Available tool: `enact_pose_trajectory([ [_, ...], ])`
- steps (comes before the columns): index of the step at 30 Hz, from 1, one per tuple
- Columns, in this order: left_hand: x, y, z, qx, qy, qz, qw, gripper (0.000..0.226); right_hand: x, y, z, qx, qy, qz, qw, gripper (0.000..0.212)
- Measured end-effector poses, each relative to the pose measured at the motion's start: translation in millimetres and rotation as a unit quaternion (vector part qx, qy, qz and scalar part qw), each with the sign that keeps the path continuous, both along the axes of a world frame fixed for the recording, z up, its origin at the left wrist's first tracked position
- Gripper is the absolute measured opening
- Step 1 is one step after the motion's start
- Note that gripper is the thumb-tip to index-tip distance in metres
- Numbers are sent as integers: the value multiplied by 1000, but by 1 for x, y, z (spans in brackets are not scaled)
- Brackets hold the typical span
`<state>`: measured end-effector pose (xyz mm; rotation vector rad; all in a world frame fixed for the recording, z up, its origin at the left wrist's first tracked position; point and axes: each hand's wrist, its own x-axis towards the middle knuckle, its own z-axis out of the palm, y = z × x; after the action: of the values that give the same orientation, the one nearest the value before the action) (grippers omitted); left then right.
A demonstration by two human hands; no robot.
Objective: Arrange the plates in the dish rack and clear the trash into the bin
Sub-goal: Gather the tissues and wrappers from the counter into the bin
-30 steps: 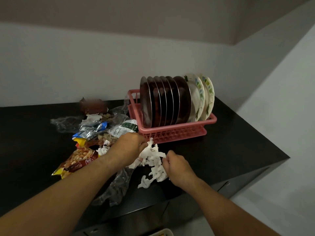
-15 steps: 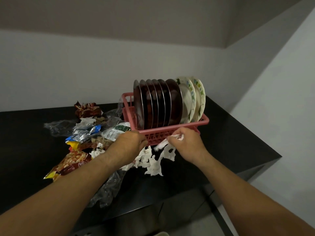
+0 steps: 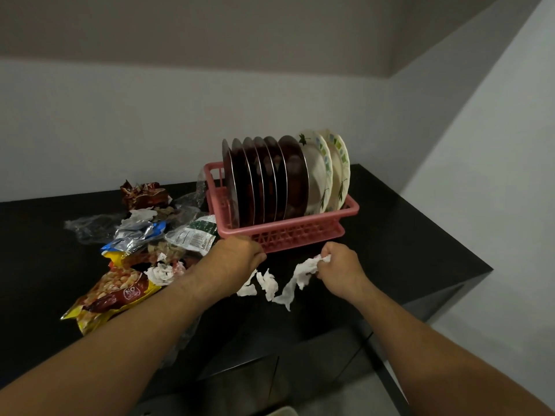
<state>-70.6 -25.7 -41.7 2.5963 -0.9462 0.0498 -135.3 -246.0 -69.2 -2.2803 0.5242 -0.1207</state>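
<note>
A long black counter [image 3: 405,235] sits in a corner with plain white walls. At the left of the frame lies a heap of trash: a clear plastic bag [image 3: 87,228], a yellow and red snack bag [image 3: 117,292] at the lower left, a silver and blue wrapper [image 3: 138,232], a brown wrapper [image 3: 144,193] at the back, and a small ball of tissue [image 3: 163,271]. Next, in the middle, the left hand [image 3: 237,256] is curled into a fist, right by the front left corner of the pink dish rack [image 3: 300,232]. A torn white tissue [image 3: 279,283] hangs in a loose line between the two hands. Its left end goes in under the left fingers. Its right end is bunched up in the right hand [image 3: 339,268], pinched tight between the thumb and the bent fingers. Behind the hands, the rack holds dark shiny plates [image 3: 264,181] standing on edge, then two white flowery plates [image 3: 327,172] at its right end.
</note>
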Motion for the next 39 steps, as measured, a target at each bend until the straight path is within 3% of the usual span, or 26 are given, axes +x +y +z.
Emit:
enact_pose_trajectory([
  [6,-2,-10,0,12,2,4,1000,29,2,-3,12,100,-46,30,993,29],
  [10,-4,-18,-3,14,8,5,1000,30,2,-4,13,62,-42,32,997,32],
  [13,-9,-25,-5,29,9,8,999,30,1,-4,10,35,-37,33,998,5],
  [15,-10,-30,-8,50,11,17,999,28,-2,-7,9,2,-16,32,999,20],
  [23,-9,-65,-50,210,67,115,969,43,-15,-27,15,-68,30,61,995,21],
  [27,-14,-79,-78,246,49,138,958,22,-27,-41,5,-48,35,54,997,24],
  [31,-25,-84,-92,206,-2,138,969,20,-36,-53,-3,-11,2,32,999,27],
  [34,-33,-89,-86,141,-8,145,979,29,-38,-58,-3,11,-23,41,999,18],
  [37,-36,-91,-66,70,18,152,986,30,-36,-56,4,20,-8,37,999,30],
  [39,-39,-91,-47,25,49,141,989,22,-34,-53,11,7,-1,25,1000,23],
])
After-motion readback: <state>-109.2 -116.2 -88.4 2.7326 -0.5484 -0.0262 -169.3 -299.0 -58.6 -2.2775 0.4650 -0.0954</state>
